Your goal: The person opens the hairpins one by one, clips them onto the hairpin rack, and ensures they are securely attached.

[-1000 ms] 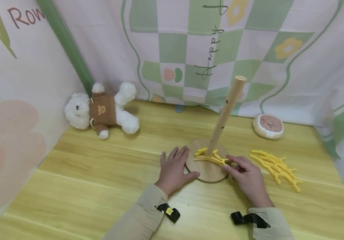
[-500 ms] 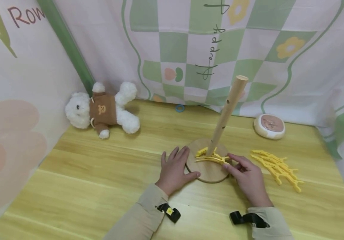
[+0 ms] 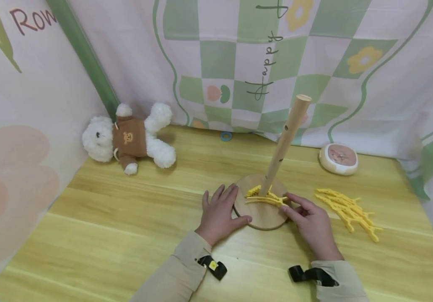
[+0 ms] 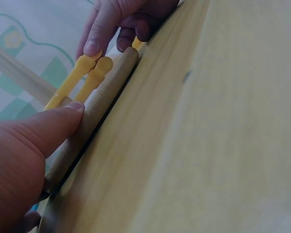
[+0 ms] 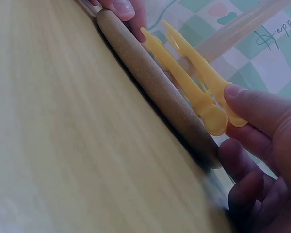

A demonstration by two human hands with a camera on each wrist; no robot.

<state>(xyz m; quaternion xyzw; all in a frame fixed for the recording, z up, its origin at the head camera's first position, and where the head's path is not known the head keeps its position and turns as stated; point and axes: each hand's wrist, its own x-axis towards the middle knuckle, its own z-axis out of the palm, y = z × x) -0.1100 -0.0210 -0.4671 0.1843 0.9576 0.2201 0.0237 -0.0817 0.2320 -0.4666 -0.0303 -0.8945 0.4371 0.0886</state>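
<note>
My left hand [image 3: 220, 216] rests at the left edge of a round wooden base [image 3: 265, 221], fingers spread and fairly straight, thumb on the rim. A tall wooden post [image 3: 283, 142] with small holes rises from the base. My right hand [image 3: 312, 226] pinches the right end of a curved yellow branch-shaped piece [image 3: 266, 200] between thumb and fingers, just above the base. In the right wrist view, the yellow piece [image 5: 179, 73] shows two prong-like arms with rounded ends. More yellow plastic [image 3: 253, 191] shows near the post's foot, partly hidden behind the post.
Several yellow branch-shaped pieces [image 3: 348, 212] lie in a pile to the right of my right hand. Farther back are a white plush toy [image 3: 129, 138] in a brown top, a blue ring [image 3: 226, 136] and a pink-topped white device [image 3: 338, 159]. A patterned curtain [image 3: 216, 58] hangs behind the table.
</note>
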